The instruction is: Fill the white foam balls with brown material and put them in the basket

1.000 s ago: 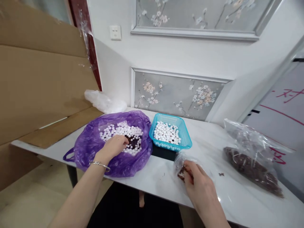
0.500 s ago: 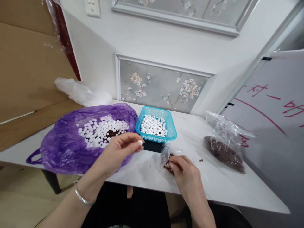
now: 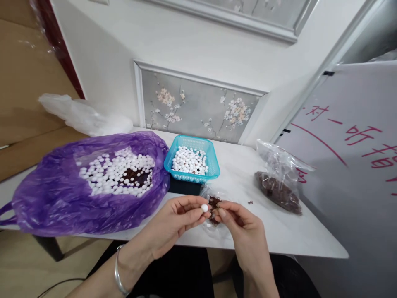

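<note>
Two left-hand fingers point(image 3: 198, 212) pinch a white bead point(image 3: 204, 207); right hand point(image 3: 240, 219) pinched shut

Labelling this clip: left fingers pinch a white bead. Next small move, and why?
Probably carry the white bead up to the blue basket and drop it in: the left hand pinches one bead just below the basket, which holds almost only white beads.

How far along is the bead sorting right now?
Done: the blue basket holds a layer of white beads. In hand: the left hand pinches one white bead, meeting the right hand over a small clear bag. Left: many white beads remain, mixed with dark bits, in the purple bag.
</note>
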The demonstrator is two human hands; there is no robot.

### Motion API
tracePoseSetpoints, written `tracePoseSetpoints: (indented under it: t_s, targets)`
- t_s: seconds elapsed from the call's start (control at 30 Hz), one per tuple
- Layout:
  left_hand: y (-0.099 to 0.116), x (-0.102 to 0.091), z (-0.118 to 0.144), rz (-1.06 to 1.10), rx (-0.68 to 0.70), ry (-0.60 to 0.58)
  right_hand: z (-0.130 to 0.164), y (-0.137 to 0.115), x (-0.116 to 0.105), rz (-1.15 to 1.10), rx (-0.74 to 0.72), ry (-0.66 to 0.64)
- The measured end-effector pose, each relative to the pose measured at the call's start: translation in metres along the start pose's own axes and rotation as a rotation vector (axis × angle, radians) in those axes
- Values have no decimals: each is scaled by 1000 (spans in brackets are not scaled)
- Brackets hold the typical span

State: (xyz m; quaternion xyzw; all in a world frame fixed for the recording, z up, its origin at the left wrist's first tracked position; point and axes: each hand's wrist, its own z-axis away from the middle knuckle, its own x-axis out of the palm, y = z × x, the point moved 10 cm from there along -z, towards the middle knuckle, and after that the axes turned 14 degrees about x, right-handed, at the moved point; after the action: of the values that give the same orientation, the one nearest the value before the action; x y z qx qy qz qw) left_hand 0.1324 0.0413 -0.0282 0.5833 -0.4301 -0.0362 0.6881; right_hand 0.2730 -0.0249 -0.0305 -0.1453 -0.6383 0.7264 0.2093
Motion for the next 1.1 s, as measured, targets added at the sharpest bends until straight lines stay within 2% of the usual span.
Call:
tracePoseSetpoints:
  t_s: [0.17,0.37,0.5,0.63,0.87,0.97,1.1]
  targets:
    - [-6,5,-2,16,-15,5,-1,5,1,-141,4,-53]
    - [-6,14,0,58,-33,-27,11,-11,15,-242,-106,-155]
    - [-4,12,1,69,-27,5,16,-17,16,-218,-146,-145]
    - [1,13,1,67,10,-9,14,-14,13,-300,-117,-126]
    - [-2,17,3,90,8,-35,15,-14,27,-456,-64,-274]
    - [-2,18,4,99,7,-49,17,-14,29,-418,-58,-271]
    - [-3,19,5,123,16,-73,21,-13,27,-330,-57,-195]
